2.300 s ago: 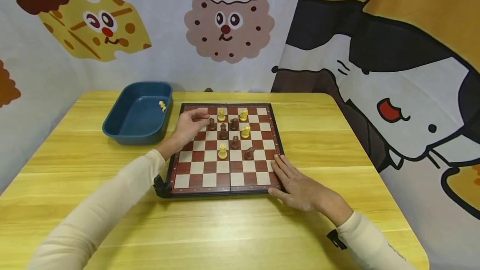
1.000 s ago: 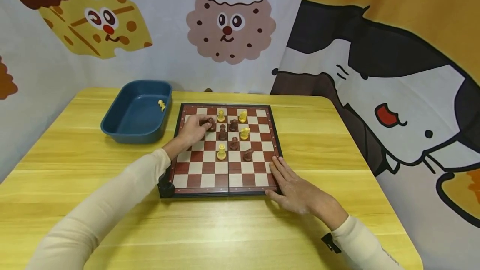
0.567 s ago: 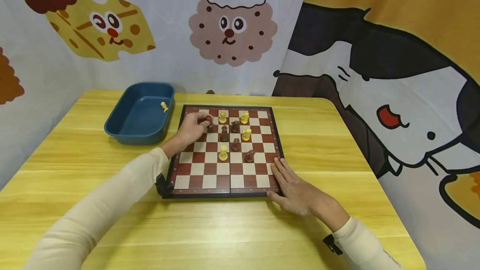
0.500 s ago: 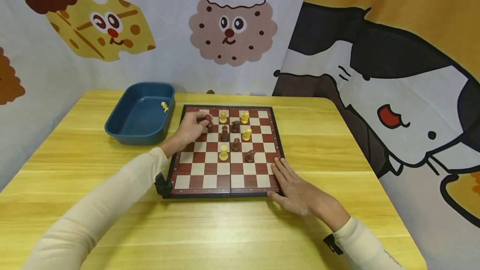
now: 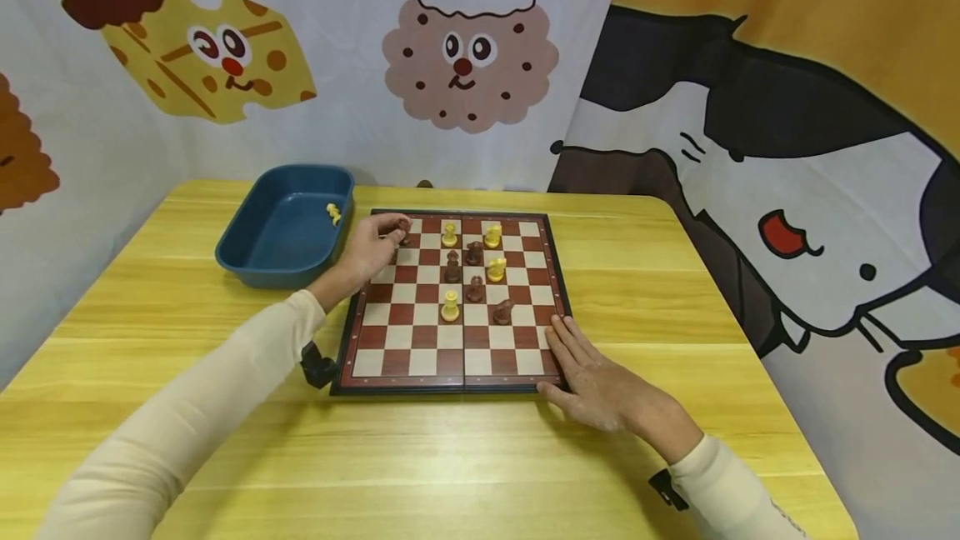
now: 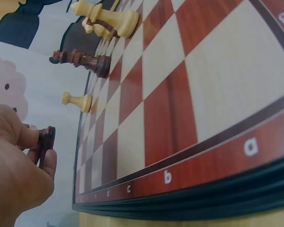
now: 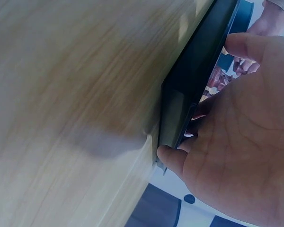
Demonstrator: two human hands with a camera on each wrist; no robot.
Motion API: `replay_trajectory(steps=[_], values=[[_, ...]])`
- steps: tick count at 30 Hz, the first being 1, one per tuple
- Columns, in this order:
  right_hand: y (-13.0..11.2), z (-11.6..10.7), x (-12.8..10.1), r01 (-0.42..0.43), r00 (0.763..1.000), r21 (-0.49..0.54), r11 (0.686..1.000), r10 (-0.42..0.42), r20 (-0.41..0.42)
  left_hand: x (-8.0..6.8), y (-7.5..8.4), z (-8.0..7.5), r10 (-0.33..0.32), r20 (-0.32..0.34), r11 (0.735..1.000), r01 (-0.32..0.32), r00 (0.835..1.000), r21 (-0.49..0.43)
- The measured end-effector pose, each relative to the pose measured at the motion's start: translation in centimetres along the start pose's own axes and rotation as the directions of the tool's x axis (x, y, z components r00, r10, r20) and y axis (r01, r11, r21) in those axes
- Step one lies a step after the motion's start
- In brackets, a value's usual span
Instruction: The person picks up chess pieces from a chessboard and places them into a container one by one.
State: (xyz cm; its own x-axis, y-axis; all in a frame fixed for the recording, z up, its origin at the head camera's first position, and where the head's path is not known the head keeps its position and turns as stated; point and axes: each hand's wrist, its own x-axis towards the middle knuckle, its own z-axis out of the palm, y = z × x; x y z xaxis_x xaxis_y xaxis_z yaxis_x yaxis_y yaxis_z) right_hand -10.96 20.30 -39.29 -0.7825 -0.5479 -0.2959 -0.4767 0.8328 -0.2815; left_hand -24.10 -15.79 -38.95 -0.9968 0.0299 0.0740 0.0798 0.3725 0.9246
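The dark chess piece (image 5: 405,231) is pinched between the thumb and fingers of the left hand (image 5: 366,248), at the far-left corner of the chessboard (image 5: 369,362). It should be handled lightly and clear of the light piece (image 5: 449,234) beside it — the board is best steadied by the right hand (image 5: 596,382), laid with fingers extended at the near-right corner. The piece's long axis appears roughly upright — base toward the board, top partly hidden.

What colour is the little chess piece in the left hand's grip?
The small, rounded chess piece is dark brown; the left wrist view shows it best.
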Motion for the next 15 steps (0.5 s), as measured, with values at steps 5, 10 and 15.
replay_trajectory(steps=[5,10,15], values=[[0.2,0.3,0.0,0.022,0.999,0.006,1.000,-0.022,-0.024,-0.1,0.3,-1.0,0.016,-0.024,1.000,-0.016,1.000,-0.009],[0.4,0.4,0.1,0.025,0.999,0.007,1.000,-0.025,-0.025,-0.1,0.3,-2.1,0.032,-0.037,0.999,-0.031,0.999,0.020],[0.4,0.4,0.1,0.010,1.000,-0.001,1.000,-0.010,-0.013,-0.1,0.5,-3.5,0.033,-0.053,0.999,-0.034,0.998,-0.017]])
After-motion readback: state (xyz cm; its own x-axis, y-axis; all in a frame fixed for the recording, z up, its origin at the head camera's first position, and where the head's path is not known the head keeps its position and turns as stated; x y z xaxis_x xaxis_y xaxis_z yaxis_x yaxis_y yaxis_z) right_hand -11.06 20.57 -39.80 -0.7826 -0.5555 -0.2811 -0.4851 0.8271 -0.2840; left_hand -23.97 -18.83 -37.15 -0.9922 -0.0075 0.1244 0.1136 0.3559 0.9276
